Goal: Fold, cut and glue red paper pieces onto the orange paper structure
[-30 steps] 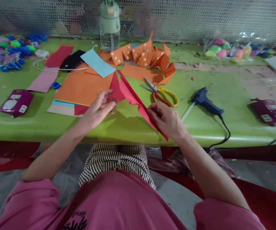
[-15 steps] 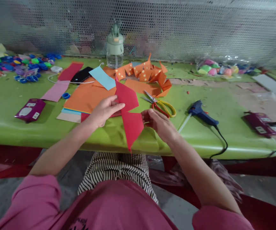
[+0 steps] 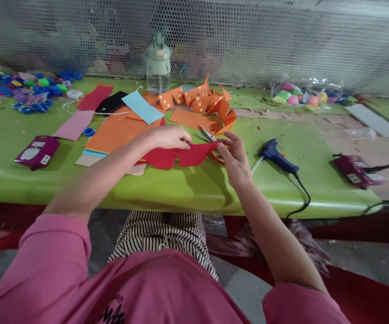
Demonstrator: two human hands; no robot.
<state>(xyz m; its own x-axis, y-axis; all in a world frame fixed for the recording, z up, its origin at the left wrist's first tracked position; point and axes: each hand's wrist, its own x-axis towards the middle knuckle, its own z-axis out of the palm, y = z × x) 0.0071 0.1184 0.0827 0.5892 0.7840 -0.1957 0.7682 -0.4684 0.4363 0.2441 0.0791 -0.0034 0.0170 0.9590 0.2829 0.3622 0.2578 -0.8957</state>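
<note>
A red paper cutout point(image 3: 193, 155) with a notch in its lower edge is stretched sideways above the front of the table. My left hand point(image 3: 174, 137) pinches its upper edge near the middle. At the right tip, my right hand point(image 3: 234, 158) grips the paper between thumb and fingers. Scissors point(image 3: 208, 134) lie just behind, their handles partly hidden by the paper and my right hand. Under my left forearm is a stack of coloured paper, orange point(image 3: 109, 132) on top, with a light blue sheet point(image 3: 143, 108) over it.
Folded orange dotted paper strips point(image 3: 199, 98) lie behind, beside a water bottle point(image 3: 158, 65). A blue glue gun point(image 3: 278, 156) rests at right, its cord hanging over the edge. Purple boxes point(image 3: 38, 153) sit at both sides. Colourful small pieces point(image 3: 29, 90) fill the back left; a plastic bag point(image 3: 307, 93) lies back right.
The red paper has turned from upright to sideways. My left hand has shifted to its top edge, and my right hand has moved slightly up and right to its tip.
</note>
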